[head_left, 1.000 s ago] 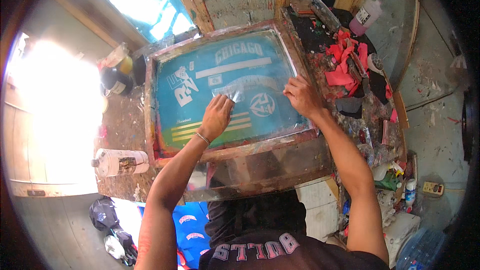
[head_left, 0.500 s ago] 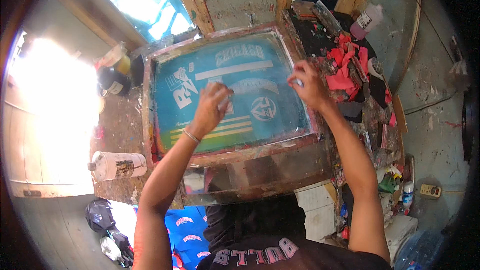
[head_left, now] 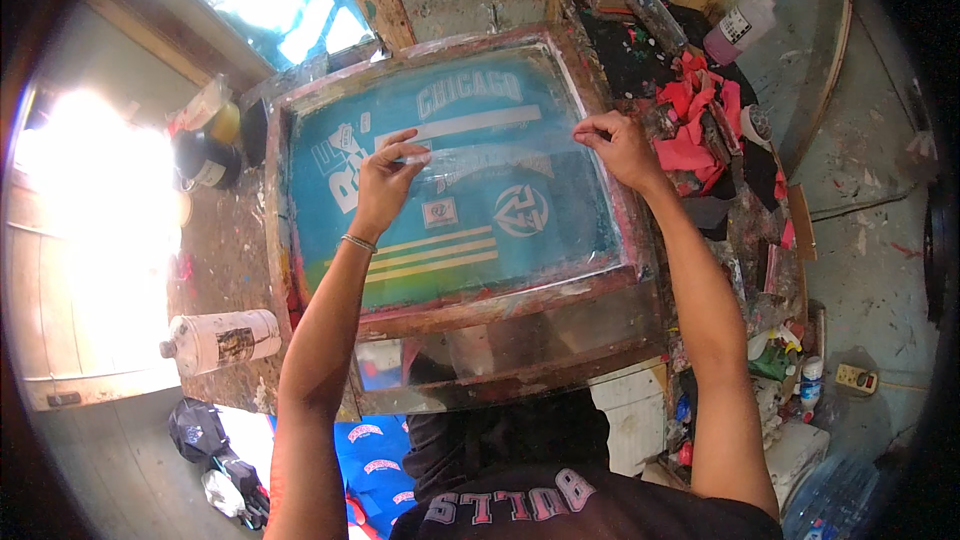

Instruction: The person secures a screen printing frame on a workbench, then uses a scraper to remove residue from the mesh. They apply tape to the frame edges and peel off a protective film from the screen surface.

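Observation:
A screen printing frame with wooden sides and teal mesh lies on the worktable in front of me. Pale lettering, bars and a round emblem show in its mesh. Over the left-middle part, my left hand pinches one end of a clear strip, which looks like tape. My right hand is closed in a pinch at the strip's other end, near the frame's right side. The strip spans between both hands above the mesh; its thin film is hard to make out, and I cannot tell whether it touches the mesh.
A white bottle lies on its side at the table's left edge. Behind it stands a dark jar. Red cloth scraps and a bottle of pink liquid crowd the right side. Printed blue fabric lies below the table.
My left hand has moved left and up, its fingers now pinched together. The right hand has shifted slightly, staying near the frame's right side. The clear strip shows more plainly between them.

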Demonstrator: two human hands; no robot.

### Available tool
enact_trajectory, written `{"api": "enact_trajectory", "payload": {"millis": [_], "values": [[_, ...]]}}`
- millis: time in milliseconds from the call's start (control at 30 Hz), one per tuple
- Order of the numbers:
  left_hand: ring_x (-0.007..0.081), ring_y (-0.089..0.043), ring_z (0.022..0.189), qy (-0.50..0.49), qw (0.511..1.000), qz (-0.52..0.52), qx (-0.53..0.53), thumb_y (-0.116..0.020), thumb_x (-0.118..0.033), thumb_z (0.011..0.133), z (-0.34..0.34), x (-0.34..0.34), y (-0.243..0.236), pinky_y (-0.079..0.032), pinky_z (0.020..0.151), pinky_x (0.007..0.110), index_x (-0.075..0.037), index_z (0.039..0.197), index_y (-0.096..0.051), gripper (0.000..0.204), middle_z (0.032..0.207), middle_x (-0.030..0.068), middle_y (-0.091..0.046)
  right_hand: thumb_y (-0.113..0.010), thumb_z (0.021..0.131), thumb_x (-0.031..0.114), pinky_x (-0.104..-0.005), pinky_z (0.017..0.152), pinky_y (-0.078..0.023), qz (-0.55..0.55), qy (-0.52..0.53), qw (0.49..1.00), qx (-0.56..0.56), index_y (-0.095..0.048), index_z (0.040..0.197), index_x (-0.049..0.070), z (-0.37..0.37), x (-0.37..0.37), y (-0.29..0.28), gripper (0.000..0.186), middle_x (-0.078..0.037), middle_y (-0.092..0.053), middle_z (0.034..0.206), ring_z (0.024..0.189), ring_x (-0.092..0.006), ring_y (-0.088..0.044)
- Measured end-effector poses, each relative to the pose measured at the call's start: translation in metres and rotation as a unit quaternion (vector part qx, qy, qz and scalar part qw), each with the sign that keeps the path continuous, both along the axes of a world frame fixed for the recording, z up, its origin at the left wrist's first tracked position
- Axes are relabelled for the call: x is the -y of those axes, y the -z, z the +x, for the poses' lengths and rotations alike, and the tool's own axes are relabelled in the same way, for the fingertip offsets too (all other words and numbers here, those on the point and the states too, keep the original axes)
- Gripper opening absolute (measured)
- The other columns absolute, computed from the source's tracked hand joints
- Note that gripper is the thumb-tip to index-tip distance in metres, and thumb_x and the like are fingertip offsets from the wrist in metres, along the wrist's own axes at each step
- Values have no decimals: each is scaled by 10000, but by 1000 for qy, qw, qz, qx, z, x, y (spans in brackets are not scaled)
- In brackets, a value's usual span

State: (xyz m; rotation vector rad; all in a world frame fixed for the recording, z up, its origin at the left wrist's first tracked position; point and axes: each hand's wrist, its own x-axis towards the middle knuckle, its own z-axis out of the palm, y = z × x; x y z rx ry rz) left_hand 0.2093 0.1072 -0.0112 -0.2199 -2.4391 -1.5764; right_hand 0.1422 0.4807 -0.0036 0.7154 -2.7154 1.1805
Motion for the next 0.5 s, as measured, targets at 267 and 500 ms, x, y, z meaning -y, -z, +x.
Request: {"api": "enact_trajectory", "payload": {"millis": [267,500], "values": [[108,-674,741,-134,985,94,59,-652,-56,979,2,-26,0,-525,652,247,-5,1043,-712,101,854,94,-734,-682,938,124,-355,800,-497,-139,133,978,80,-654,1051,47,-3,29,16,139,-64,-707,832,887,-225,-678],[142,-655,688,-127,991,-41,-7,-643,-39,950,-4,-24,17,-519,655,268,-40,1039,-719,118,811,94,-712,-712,859,159,-454,836,-413,117,78,979,-147,-680,1056,167,-10,28,19,200,-23,-671,865,943,-273,-593]]}}
